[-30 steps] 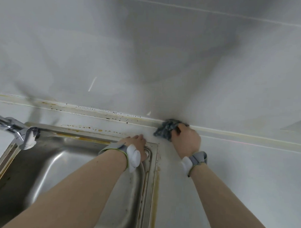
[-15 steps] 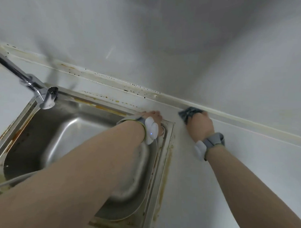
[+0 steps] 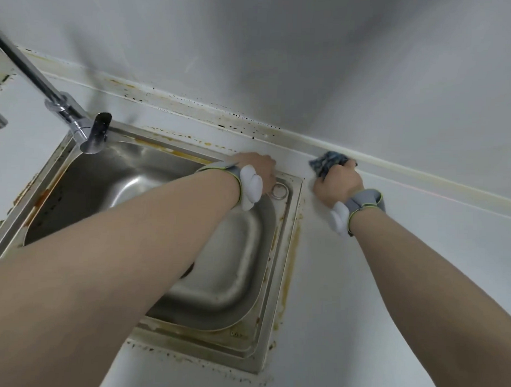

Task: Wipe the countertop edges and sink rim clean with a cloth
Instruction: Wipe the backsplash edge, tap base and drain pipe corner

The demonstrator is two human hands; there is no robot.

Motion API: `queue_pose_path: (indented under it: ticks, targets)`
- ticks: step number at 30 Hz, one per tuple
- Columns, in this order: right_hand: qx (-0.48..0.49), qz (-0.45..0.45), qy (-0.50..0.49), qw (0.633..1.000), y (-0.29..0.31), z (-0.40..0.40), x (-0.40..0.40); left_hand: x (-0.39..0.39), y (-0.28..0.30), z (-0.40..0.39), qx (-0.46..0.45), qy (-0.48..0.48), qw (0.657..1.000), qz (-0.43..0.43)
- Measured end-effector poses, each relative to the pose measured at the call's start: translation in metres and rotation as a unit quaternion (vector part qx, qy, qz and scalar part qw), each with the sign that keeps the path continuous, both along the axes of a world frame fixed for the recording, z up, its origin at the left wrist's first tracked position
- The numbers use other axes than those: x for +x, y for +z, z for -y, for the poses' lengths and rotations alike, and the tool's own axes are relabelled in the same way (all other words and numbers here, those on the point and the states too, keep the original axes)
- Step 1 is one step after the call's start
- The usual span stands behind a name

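A: Look at the near rim of the sink [image 3: 214,344], right below us. Brown crust all along it, and none of it looks wiped yet.

B: And the basin? Anything in it?

A: No dishes that I can see, though the left arm hides part of the floor and the drain. The right-hand rim carries an orange stain running beside the desk [image 3: 360,298].

B: What are the hands doing?

A: The left hand [image 3: 259,170] lies palm down on the far right corner of the rim; it looks like a brace, with nothing in it. The right hand [image 3: 337,183] is fisted around a dark cloth [image 3: 327,164], pressing it onto the desk just beside the pale strip at the foot of the wall [image 3: 282,64].

B: How would you do this bit well?

A: I'd push the cloth into the seam itself and drag it slowly left along the strip, where the black specks sit thickest behind the sink. Short firm rubs, and a fresh fold once it's soiled. The tap [image 3: 77,123] hangs over the far left corner, so that end will want working around.
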State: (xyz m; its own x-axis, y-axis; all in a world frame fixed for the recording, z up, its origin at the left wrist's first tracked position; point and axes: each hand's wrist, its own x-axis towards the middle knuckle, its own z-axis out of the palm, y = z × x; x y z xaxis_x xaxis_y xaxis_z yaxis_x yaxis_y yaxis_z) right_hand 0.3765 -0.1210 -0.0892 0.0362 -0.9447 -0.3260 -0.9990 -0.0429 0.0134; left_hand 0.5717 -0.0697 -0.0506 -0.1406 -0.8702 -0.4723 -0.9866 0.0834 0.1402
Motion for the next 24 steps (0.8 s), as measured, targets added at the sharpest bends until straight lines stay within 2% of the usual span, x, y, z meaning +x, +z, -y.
queue_pose_path:
  ticks: [3,8,10,14,16,20,24]
  targets:
    - [0.001,-0.022,0.016,1.000,-0.005,0.001,0.013,0.028,0.007,-0.015,-0.082,0.047,0.994,-0.044]
    - [-0.033,0.016,0.116,0.993,-0.014,0.000,0.053,0.062,0.020,-0.033,-0.155,0.103,0.980,-0.072]
    - [-0.029,0.004,0.161,0.987,-0.008,0.010,0.076,0.074,0.022,-0.036,-0.189,0.117,0.971,-0.084]
    - [-0.003,-0.050,0.152,0.987,0.000,0.022,0.110,0.095,0.025,-0.040,-0.226,0.174,0.951,-0.119]
    - [0.013,-0.069,0.149,0.986,-0.007,0.022,0.112,0.102,0.024,-0.043,-0.233,0.192,0.944,-0.130]
    - [0.008,-0.054,0.154,0.986,-0.010,0.023,0.127,0.115,0.020,-0.043,-0.228,0.217,0.943,-0.112]
    - [-0.037,-0.025,0.175,0.984,-0.006,0.015,0.154,0.115,0.016,-0.044,-0.211,0.246,0.941,-0.099]
